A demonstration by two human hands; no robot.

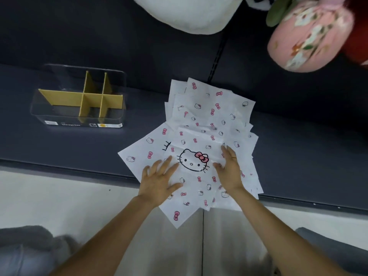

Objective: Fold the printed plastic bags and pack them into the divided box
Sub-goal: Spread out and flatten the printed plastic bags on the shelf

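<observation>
Both hands, left (159, 180) and right (229, 168), lie flat with released fingers on the top bag (194, 162) at lower centre, probably smoothing it for folding. The box (79, 114) waits upper left, compartments unfilled.

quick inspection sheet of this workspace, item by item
surface: dark blue cushioned top, pale floor below its near edge
job's things: printed plastic bags fanned in a loose pile, none folded; clear divided box to their left, compartments empty
clutter: white plush and pink floral bundle at the far side
grippers: left hand and right hand flat on the top bag, fingers straight
cables: nothing seen
surroundings: grey fabric at lower left
</observation>
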